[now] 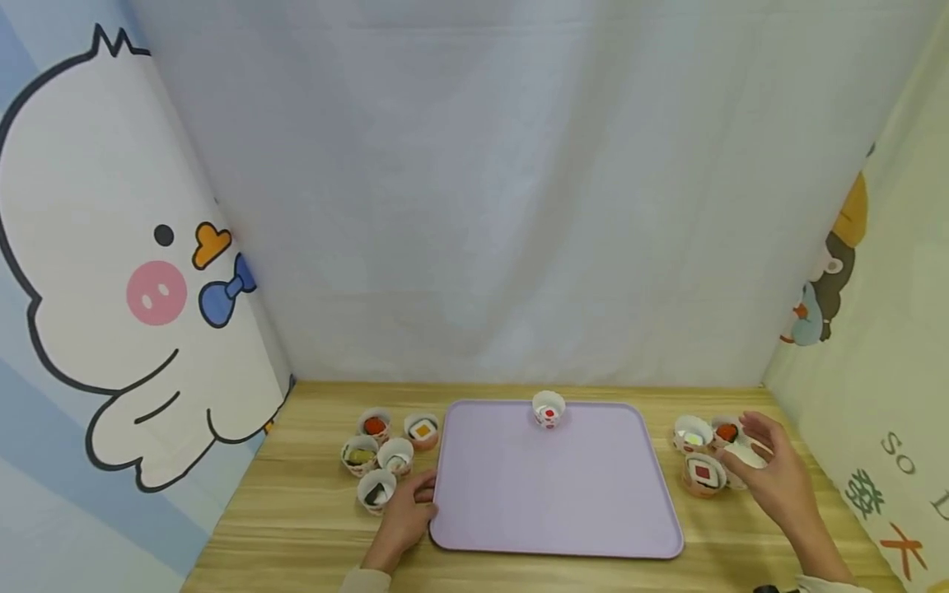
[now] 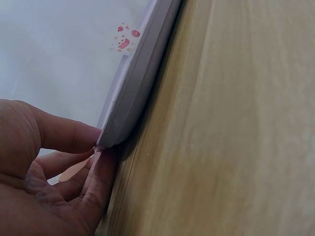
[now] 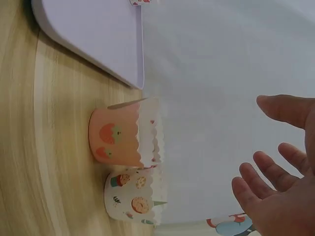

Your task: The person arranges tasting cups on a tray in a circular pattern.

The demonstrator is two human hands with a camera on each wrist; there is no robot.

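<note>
Pale grey cloth backdrop (image 1: 474, 206), upper part cut off by the frame. Wood-grain table (image 1: 296, 527), near edge out of frame. Lavender rectangular tray with a raised rim (image 1: 556, 494), at the middle of the table. Right hand (image 1: 778, 473), released, thumb well apart from loosely bent fingers, above the right-hand cups; its forearm is cut off at the lower edge. Left hand (image 1: 406, 512), pinching the tray's left rim, thumb above and a finger beneath; the other fingers are partly hidden. Five round paper cups with pale interiors (image 1: 395, 463), grouped left of the tray, the nearest just beside the left hand. Four round printed paper cups on the right: one orange-pink with strawberries (image 3: 115, 135), one white with a doughnut print (image 3: 133, 196), the others hard to make out, one partly covered by the right hand. Single white paper cup with red print (image 1: 549, 418), at the tray's far edge, cut off in the right wrist view. Small coloured contents of the cups, too small to identify.
</note>
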